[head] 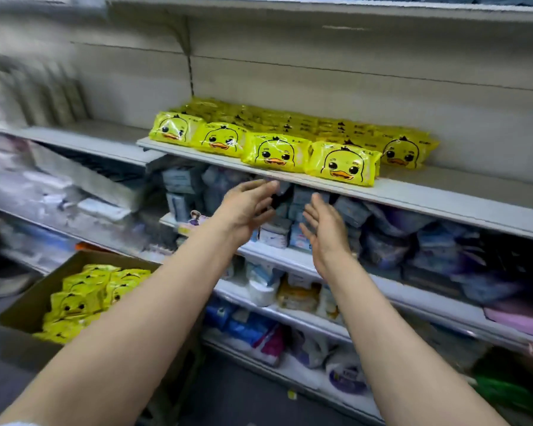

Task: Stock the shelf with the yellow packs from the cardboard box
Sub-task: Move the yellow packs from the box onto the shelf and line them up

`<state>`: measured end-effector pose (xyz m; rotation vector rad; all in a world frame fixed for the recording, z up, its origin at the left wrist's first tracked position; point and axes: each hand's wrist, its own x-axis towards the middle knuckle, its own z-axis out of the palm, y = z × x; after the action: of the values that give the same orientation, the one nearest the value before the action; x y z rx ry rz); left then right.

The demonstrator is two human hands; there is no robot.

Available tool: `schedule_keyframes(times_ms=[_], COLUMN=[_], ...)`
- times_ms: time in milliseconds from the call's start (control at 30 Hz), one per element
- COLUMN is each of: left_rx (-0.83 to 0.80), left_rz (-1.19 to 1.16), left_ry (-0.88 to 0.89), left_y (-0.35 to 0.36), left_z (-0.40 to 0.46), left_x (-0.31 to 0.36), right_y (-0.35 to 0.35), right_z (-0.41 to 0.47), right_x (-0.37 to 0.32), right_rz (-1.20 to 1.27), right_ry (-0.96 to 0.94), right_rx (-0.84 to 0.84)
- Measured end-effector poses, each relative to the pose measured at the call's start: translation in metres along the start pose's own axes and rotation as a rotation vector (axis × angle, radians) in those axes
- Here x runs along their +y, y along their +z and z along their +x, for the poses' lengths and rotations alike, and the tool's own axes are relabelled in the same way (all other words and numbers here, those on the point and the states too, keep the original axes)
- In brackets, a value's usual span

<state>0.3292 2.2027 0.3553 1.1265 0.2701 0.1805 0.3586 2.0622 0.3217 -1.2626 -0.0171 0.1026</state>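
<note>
Several yellow packs with a duck face lie in rows on the grey shelf, their fronts along its edge. More yellow packs fill the open cardboard box at the lower left. My left hand and my right hand hang in the air just below the shelf's front edge, palms facing each other, fingers straight. Neither hand holds anything.
Lower shelves hold blue, grey and purple packs, tissue rolls and bags. The right end of the yellow packs' shelf shows bare board. White goods stand blurred on the left shelf. Dark floor lies below.
</note>
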Motion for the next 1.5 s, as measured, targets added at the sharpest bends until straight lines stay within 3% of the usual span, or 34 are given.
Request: schedule_keyframes(times_ms=[300, 633, 967, 1200, 1500], left_rx=[0.327, 0.638, 0.659, 0.603, 0.544], left_rz=[-0.074, -0.083, 0.037, 0.169, 0.339], left_ry=[-0.047, -0.261, -0.483, -0.572, -0.647], left_y=[-0.169, -0.39, -0.561, -0.617, -0.65], left_z=[-0.045, -0.028, 0.049, 0.108, 0.167], left_x=[-0.039, -0.078, -0.104, -0.136, -0.179], right_y=[0.1, 0.23, 0.322, 0.313, 0.328], right_z=[-0.047, -0.04, -0.011, 0.011, 0.046], right_x=[0.114, 0.268, 0.396, 0.474, 0.52], right_rz=[-0.139, -0.277, -0.374, -0.428, -0.533], right_ry=[0.25, 0.568, 0.908, 1.021, 1.076], right_rx=[-0.214, -0.243, 0.015, 0.161, 0.363])
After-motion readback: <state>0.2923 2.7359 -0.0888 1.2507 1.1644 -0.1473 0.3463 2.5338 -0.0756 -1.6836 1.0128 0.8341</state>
